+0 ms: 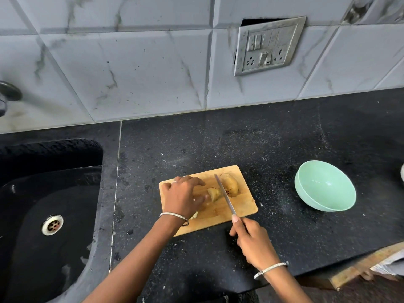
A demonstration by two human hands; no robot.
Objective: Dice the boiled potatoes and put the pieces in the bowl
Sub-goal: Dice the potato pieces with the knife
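1. Black counter (pixel 218 136); sink (pixel 50 193) at left; wooden board (pixel 238 212) before us; empty green bowl (pixel 325 186) well apart to its right.
2. Left hand (pixel 183 196) curls down on a cut potato piece (pixel 213 194), pinning it to the board.
3. Right hand (pixel 251 239) is closed around the knife (pixel 225 196), forefinger along the spine.
4. A larger potato (pixel 230 184) lies beyond the blade, long axis running near-right to far-left.
5. The blade points away and slightly left, passing between the two.
6. We judge dicing is barely begun; the next cut needs fingertips tucked.
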